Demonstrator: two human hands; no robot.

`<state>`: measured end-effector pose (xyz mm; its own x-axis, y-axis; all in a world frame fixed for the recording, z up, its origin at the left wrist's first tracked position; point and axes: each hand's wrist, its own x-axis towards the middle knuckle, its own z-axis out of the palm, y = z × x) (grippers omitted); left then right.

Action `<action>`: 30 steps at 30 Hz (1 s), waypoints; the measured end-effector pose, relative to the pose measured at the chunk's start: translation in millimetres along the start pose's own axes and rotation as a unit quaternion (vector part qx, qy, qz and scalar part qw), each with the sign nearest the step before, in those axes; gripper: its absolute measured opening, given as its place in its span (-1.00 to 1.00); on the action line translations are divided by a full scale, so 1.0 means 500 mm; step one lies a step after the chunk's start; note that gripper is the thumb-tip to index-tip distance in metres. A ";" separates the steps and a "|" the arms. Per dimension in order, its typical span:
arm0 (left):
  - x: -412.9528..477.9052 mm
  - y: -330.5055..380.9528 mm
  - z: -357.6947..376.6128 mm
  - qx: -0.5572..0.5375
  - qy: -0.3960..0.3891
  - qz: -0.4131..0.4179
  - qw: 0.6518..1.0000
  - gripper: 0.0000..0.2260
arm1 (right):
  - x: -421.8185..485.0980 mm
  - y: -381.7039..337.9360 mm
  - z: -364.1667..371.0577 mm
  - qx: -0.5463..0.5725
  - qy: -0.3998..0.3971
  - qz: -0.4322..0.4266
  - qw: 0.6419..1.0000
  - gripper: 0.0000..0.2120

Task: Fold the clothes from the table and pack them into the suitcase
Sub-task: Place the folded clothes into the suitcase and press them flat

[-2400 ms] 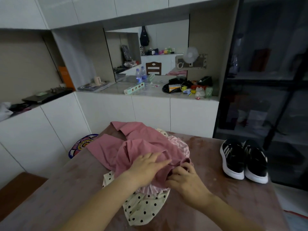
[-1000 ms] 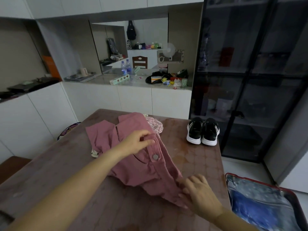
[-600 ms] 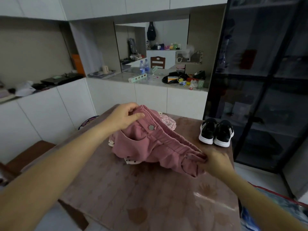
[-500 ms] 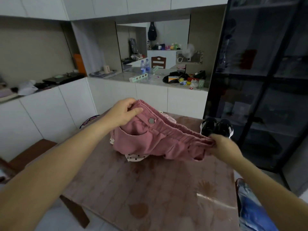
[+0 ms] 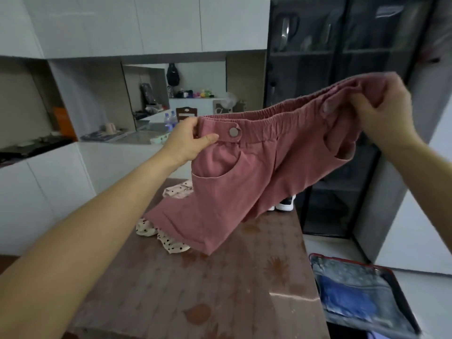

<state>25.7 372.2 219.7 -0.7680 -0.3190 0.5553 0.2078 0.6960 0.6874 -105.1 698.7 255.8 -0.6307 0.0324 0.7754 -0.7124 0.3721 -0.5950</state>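
I hold pink shorts [image 5: 244, 177] up in the air above the brown table [image 5: 220, 289], stretched by the elastic waistband. My left hand [image 5: 189, 140] pinches the waistband's left end beside the metal button. My right hand [image 5: 384, 111] grips the right end, raised higher. One leg hem touches the table. A cream polka-dot garment [image 5: 168, 241] lies on the table beneath the shorts. The open suitcase [image 5: 362, 292], red-rimmed with blue and grey clothes inside, sits on the floor at the lower right.
A pair of black-and-white sneakers [image 5: 283, 204] stands at the table's far right corner, mostly hidden by the shorts. A dark glass cabinet [image 5: 342, 57] rises on the right. White cabinets and a cluttered counter [image 5: 137, 138] run along the back and left.
Both hands lifted the pink shorts off the pile and spread the waistband wide. My right hand rose highest. The polka-dot garment stayed on the table.
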 end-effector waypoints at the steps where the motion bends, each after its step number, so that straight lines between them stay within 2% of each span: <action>1: -0.003 0.014 0.007 0.000 0.007 0.012 1.000 -0.70 | -0.007 -0.023 -0.027 -0.031 0.020 -0.018 0.999 -0.75; 3: -0.014 0.050 0.027 -0.022 0.016 0.031 0.999 -0.71 | -0.024 -0.070 -0.088 -0.081 0.059 -0.042 0.994 -0.81; 5: -0.029 0.087 0.058 -0.052 0.004 0.042 0.998 -0.71 | -0.034 -0.109 -0.158 -0.116 0.096 -0.047 0.988 -0.78; 7: -0.050 0.122 0.100 -0.080 -0.032 0.055 0.995 -0.69 | -0.047 -0.147 -0.235 -0.159 0.127 -0.054 0.978 -0.67; 9: -0.075 0.164 0.154 -0.107 -0.072 0.074 0.989 -0.65 | -0.063 -0.178 -0.319 -0.205 0.150 -0.059 0.965 -0.70; 11: -0.103 0.221 0.209 -0.122 -0.104 0.098 0.982 -0.63 | -0.086 -0.207 -0.406 -0.255 0.162 -0.051 0.952 -0.75; 14: -0.143 0.329 0.282 -0.148 -0.140 0.145 0.968 -0.64 | -0.132 -0.243 -0.543 -0.328 0.188 -0.026 0.925 -0.67; 18: -0.180 0.465 0.352 -0.208 -0.182 0.190 0.942 -0.68 | -0.206 -0.270 -0.718 -0.397 0.218 0.012 0.892 -0.69; 21: -0.182 0.541 0.365 -0.225 -0.178 0.219 0.933 -0.68 | -0.258 -0.291 -0.801 -0.438 0.207 0.031 0.875 -0.70; 25: -0.142 0.608 0.327 -0.265 -0.137 0.245 0.923 -0.68 | -0.273 -0.327 -0.837 -0.464 0.215 0.020 0.859 -0.66; 28: -0.111 0.653 0.268 -0.292 -0.090 0.268 0.914 -0.66 | -0.246 -0.363 -0.831 -0.463 0.272 0.001 0.844 -0.58; 30: -0.098 0.675 0.233 -0.293 -0.064 0.295 0.907 -0.76 | -0.222 -0.392 -0.822 -0.462 0.324 0.009 0.825 -0.46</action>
<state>63.1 697.5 370.0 -0.4749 0.1003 0.8743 0.8630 0.2475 0.4404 230.8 1003.4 373.2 -0.1295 0.4237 0.8965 0.0240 0.9052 -0.4244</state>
